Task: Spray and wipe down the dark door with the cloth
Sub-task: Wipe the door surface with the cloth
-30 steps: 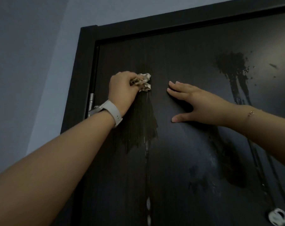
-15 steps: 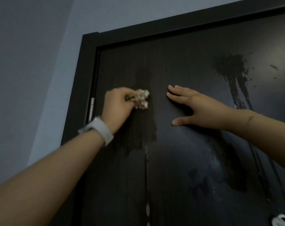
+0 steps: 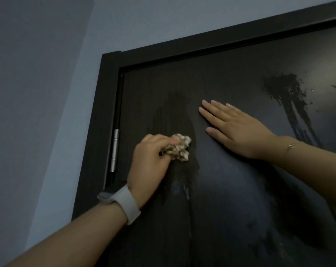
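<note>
Against the upper left of the dark door [image 3: 230, 189], the left hand [image 3: 149, 162] clenches a crumpled pale cloth [image 3: 179, 147] and presses it on a wet streak just right of the silver hinge [image 3: 115, 150]. A white watch band [image 3: 127, 204] circles that wrist. To the right, the right hand [image 3: 238, 130] lies flat on the door, fingers straight, grasping nothing. Farther right, a dark spray blotch [image 3: 284, 87] runs down in drips.
</note>
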`<state>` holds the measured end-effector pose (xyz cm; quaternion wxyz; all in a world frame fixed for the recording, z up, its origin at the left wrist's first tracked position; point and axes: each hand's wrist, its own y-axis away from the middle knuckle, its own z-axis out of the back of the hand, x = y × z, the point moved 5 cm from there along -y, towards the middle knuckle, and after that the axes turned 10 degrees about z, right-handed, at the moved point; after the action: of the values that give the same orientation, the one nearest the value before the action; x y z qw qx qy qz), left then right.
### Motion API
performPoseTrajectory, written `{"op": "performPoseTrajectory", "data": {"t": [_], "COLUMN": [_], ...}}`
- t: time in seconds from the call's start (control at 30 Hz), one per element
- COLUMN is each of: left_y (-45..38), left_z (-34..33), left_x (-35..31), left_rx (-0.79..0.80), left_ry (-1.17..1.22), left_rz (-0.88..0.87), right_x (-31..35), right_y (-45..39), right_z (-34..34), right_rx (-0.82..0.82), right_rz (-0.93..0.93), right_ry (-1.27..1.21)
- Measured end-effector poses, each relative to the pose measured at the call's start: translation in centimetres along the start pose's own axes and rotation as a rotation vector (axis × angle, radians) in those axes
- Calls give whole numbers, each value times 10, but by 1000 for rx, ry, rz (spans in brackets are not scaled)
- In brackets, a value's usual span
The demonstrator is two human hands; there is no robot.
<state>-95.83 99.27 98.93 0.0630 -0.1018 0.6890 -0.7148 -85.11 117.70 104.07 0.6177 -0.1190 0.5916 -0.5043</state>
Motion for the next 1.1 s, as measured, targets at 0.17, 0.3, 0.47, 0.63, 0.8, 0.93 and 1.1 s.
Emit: {"op": "performPoseTrajectory", "data": {"t": [0.17,0.3,0.47,0.63,0.8,0.93,1.1], "left_y": [-89,-147,-100,-60,-178,-204,-130], "left_z": [34,40,34,32,43,40,37], "left_x": [46,61,54,51,75,78,53], "left_rx": [-152,-210,-197,-195,-304,-300,-216], "left_ry": [74,42,-3,-84,-40,-169,-131], "left_rz": [141,149,71,-78,134,168,88], "right_x": [1,0,1,1,-2,0,1], "right_y": [-39,-53,-51,-51,-50,-47,-47], "right_z": [-5,-5,-4,-5,-4,-5,-4], "right_rx": [-108,-157,-162,-198,-226,-221,-231], "right_rz": [-139,-166,-167,-161,-150,-136,-138], "right_ry": [70,93,106,102,98,77,63]}}
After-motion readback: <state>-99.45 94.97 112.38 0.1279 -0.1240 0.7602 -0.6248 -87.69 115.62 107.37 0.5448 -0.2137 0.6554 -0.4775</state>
